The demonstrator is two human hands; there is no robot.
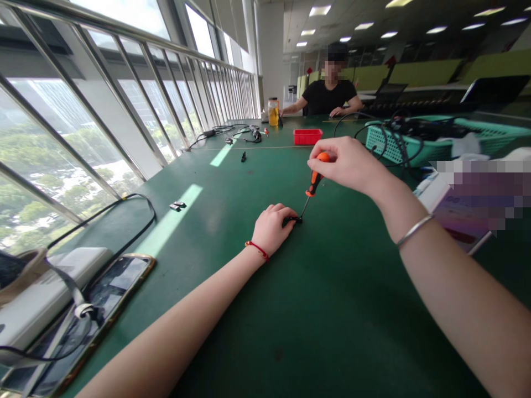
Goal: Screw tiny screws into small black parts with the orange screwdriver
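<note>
On the green table (232, 309), my left hand (271, 228) pinches a small black part (295, 219) against the surface. Its exact kind is too small to make out, and the fingers cover one end. My right hand (344, 163) grips an orange and black screwdriver (315, 181) by the top of its handle. The screwdriver leans slightly, its metal shaft pointing down and its tip touching or very close to the right end of the black part.
Small black pieces (178, 206) lie at left, another (243, 157) farther back. A phone (120, 287) and cables sit front left. Beyond are a red bin (307, 137), a teal basket (415, 150) of cables, a jar (272, 113) and a seated person (331, 91). A box (460, 204) stands right.
</note>
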